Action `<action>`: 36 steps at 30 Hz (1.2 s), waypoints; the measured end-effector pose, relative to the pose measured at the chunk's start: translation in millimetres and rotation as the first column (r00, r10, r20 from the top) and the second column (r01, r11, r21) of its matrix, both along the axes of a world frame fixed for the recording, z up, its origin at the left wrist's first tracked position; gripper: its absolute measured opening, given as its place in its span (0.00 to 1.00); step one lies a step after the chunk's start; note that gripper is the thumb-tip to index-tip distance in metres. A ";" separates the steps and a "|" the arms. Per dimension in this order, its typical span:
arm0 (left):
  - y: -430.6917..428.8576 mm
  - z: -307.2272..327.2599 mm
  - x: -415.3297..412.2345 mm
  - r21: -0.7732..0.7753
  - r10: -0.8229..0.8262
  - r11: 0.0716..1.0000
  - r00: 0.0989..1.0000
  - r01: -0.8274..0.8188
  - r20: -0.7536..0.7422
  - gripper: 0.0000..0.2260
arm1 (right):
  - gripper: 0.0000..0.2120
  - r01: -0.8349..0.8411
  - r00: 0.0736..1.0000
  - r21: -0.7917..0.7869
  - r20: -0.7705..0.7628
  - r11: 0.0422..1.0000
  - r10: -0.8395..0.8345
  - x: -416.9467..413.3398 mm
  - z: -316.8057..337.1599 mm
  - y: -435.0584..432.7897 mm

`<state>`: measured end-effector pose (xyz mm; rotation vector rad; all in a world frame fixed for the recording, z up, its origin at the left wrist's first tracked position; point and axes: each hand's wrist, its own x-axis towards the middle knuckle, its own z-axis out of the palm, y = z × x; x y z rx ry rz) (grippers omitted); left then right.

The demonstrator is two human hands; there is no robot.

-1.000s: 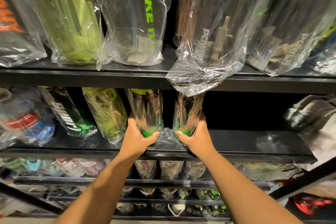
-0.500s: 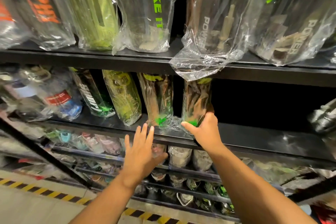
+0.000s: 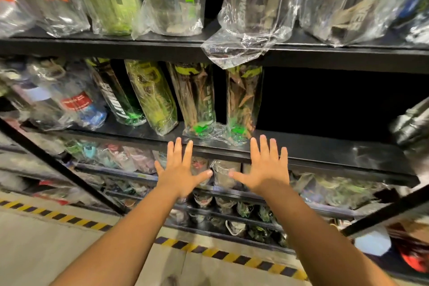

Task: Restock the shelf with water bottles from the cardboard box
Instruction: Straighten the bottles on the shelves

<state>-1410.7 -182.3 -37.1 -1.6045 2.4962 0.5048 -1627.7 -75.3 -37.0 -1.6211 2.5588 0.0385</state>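
Shelf (image 3: pixel 336 154) of black metal crosses the view from 9 to 3 o'clock. Two brown bottles stand on it near the middle, each upright in a clear plastic sleeve with green at its foot. The left brown bottle (image 3: pixel 195 97) and the right brown bottle (image 3: pixel 243 97) stand close beside each other, and their crumpled sleeve ends meet at the shelf's front. At 9 o'clock of them a yellow-green bottle (image 3: pixel 151 97) and a black bottle (image 3: pixel 116 95) lean in the same row. At 3 o'clock, well apart, a grey wrapped thing (image 3: pixel 411 123) sits at the edge of view.

Both hands are released and hold nothing. The left hand (image 3: pixel 180 170) hovers at 6 o'clock of the left brown bottle, the right hand (image 3: pixel 267 167) at 5 o'clock of the right one. Their palms are turned away, fingers straight and spread, thumbs pointing toward each other with a gap between. The fingertips overlap the shelf's front lip in view; I cannot tell whether they touch it. Neither hand touches a bottle.

At 12 o'clock the top shelf (image 3: pixel 139 46) carries more sleeved bottles, and one loose sleeve (image 3: pixel 232 51) hangs over its edge just above the right brown bottle. At 6 o'clock, behind the forearms, lower shelves (image 3: pixel 130 175) hold smaller wrapped goods, blurred. Yellow-black tape (image 3: pixel 232 256) runs along the floor (image 3: pixel 46 239).
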 end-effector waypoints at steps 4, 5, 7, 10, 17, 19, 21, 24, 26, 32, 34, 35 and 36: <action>-1.0 -0.7 6.9 0.006 -0.055 0.998 0.998 0.055 0.025 0.47 | 0.58 -0.005 0.999 0.003 -0.035 1.000 0.005 10.6 -6.8 24.6; -1.5 -1.3 9.7 0.007 -0.076 0.997 0.997 0.076 0.029 0.47 | 0.59 0.006 0.999 0.002 -0.039 1.000 -0.006 13.6 -7.8 29.2; -2.8 0.0 15.9 0.012 -0.120 0.993 0.992 0.120 0.026 0.47 | 0.59 0.026 0.998 0.003 -0.055 1.000 -0.026 20.7 -6.8 35.0; -5.5 6.8 31.0 0.013 -0.211 0.978 0.976 0.210 0.048 0.47 | 0.60 0.102 0.995 0.061 -0.019 0.993 -0.101 33.4 -1.2 36.5; -23.2 32.9 99.0 0.090 -0.320 0.945 0.946 0.314 0.059 0.45 | 0.55 0.298 0.941 0.120 0.128 0.947 -0.313 81.9 31.7 30.3; -34.0 52.8 121.3 0.077 -0.376 0.925 0.925 0.371 0.057 0.43 | 0.48 0.317 0.926 0.063 0.194 0.946 -0.323 100.5 51.4 30.6; -47.1 80.4 140.2 -0.012 -0.429 0.903 0.902 0.430 0.052 0.40 | 0.44 0.306 0.938 0.014 0.167 0.952 -0.304 120.2 69.4 30.4; -63.6 120.8 164.5 -0.141 -0.464 0.875 0.885 0.463 0.028 0.38 | 0.43 0.280 0.959 0.018 0.043 0.960 -0.280 150.2 104.6 31.0; -73.3 145.6 181.3 -0.184 -0.463 0.871 0.886 0.455 -0.001 0.39 | 0.50 0.245 0.970 0.031 -0.007 0.969 -0.245 170.1 133.9 31.5; -83.6 223.0 227.1 -0.259 -0.427 0.881 0.901 0.395 -0.080 0.41 | 0.58 0.160 0.981 0.009 -0.115 0.987 -0.158 201.5 228.0 33.4; -84.0 243.4 241.5 -0.298 -0.407 0.882 0.909 0.366 -0.090 0.42 | 0.46 0.164 0.978 -0.011 -0.132 0.986 -0.164 209.5 253.8 34.6; -83.7 251.7 249.5 -0.317 -0.394 0.883 0.914 0.346 -0.100 0.43 | 0.42 0.161 0.978 -0.020 -0.134 0.987 -0.162 213.9 266.0 35.4; -82.8 259.5 258.0 -0.327 -0.378 0.887 0.918 0.325 -0.115 0.44 | 0.39 0.157 0.978 -0.026 -0.134 0.987 -0.159 216.9 277.1 36.2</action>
